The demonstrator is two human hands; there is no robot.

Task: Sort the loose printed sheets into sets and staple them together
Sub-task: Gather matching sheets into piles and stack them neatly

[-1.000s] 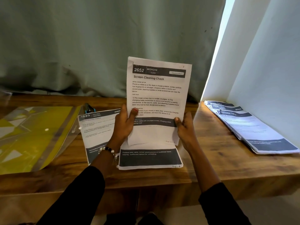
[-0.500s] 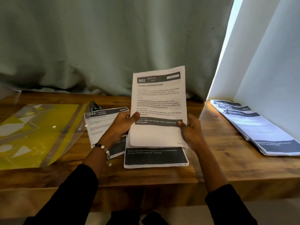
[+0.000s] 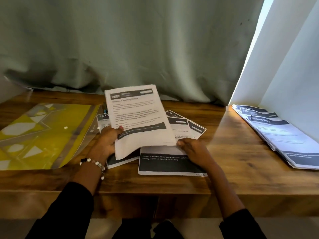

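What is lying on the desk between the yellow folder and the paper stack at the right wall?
In the head view, loose printed sheets and both hands holding a sheet set; then bare desk.

Home desk nook, wooden desk against grey curtain, white wall, paperwork stacks

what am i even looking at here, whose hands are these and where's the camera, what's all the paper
No machine here: a person wears a camera on the head, looking down at their own hands. The left hand grips a printed sheet set by its lower edge; the right hand touches its corner. Beneath lie loose sheets on a wooden desk. A yellow plastic folder lies to the left, a fanned stack of papers to the right.
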